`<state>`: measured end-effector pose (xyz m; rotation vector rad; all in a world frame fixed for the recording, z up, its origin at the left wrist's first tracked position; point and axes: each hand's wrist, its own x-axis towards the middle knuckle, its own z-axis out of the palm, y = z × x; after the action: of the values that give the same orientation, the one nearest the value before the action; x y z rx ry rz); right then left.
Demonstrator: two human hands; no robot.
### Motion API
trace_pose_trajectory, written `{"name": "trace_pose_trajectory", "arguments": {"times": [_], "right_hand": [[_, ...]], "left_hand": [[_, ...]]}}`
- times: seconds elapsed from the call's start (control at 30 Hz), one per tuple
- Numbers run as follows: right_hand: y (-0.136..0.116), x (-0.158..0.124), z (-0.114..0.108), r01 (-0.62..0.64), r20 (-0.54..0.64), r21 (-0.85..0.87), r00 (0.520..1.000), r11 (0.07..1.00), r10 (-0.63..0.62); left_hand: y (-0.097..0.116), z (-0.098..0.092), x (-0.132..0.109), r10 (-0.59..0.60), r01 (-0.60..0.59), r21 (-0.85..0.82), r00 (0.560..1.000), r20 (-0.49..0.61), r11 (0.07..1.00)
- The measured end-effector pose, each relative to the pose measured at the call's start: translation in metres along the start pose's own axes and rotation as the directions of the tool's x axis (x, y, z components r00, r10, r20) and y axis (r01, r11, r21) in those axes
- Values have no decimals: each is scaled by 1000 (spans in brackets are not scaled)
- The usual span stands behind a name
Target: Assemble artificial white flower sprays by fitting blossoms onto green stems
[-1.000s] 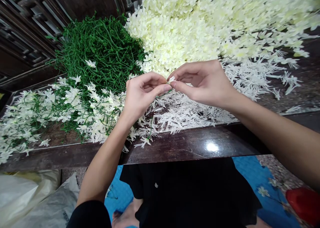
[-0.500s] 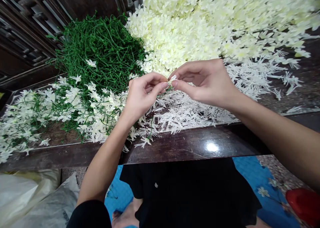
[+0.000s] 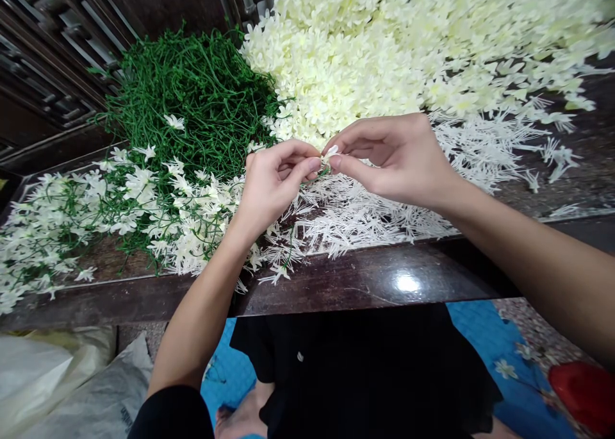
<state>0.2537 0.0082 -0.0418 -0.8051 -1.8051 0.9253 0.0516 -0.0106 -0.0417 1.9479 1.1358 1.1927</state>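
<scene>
Fingertip to fingertip, my two hands meet above the bench. Between them is a small white artificial flower (image 3: 331, 151), pinched by the thumb and forefinger of my right hand (image 3: 401, 160). My left hand (image 3: 273, 186) is closed in a pinch on a green plastic stem (image 3: 326, 168), of which only a bit shows by the flower; the fingers hide the rest. Under my hands lies a heap of thin white plastic pieces (image 3: 365, 211). Behind them spreads a large pile of pale cream petals (image 3: 355, 74).
A mound of green plastic stems (image 3: 187, 99) stands back left. Stemmed white flowers (image 3: 139, 186) lie along the left side. The dark wooden bench (image 3: 327, 282) has its front edge before my lap. White sacks (image 3: 62, 381) and a red object (image 3: 583, 394) are on the floor.
Almost nothing differs. My fingertips have shifted very slightly at the flower; both hands keep their pinch, and the piles are unchanged.
</scene>
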Motion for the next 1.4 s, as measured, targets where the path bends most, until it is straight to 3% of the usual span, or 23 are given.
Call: {"name": "trace_pose_trajectory", "arguments": {"times": [0.6, 0.83, 0.93, 1.03, 1.17, 1.4], "right_hand": [[0, -1, 0, -38, 58, 11, 998, 999, 37], [-2, -1, 0, -27, 66, 26, 998, 999, 26], [-4, -1, 0, -12, 58, 41, 998, 999, 10], [-5, -1, 0, -22, 46, 42, 999, 999, 20], [-3, -2, 0, -31, 39, 17, 999, 999, 30], [2, 0, 0, -15, 12, -33, 1000, 999, 15]], "left_hand": [[1, 1, 0, 0, -2, 63, 999, 38, 998], [0, 2, -4, 99, -100, 166, 995, 12, 981], [0, 2, -4, 148, -145, 137, 989, -8, 980], [1, 2, -4, 127, -124, 141, 992, -8, 982], [0, -1, -4, 79, -79, 264, 997, 13, 961], [0, -2, -3, 92, -109, 282, 993, 74, 953]]}}
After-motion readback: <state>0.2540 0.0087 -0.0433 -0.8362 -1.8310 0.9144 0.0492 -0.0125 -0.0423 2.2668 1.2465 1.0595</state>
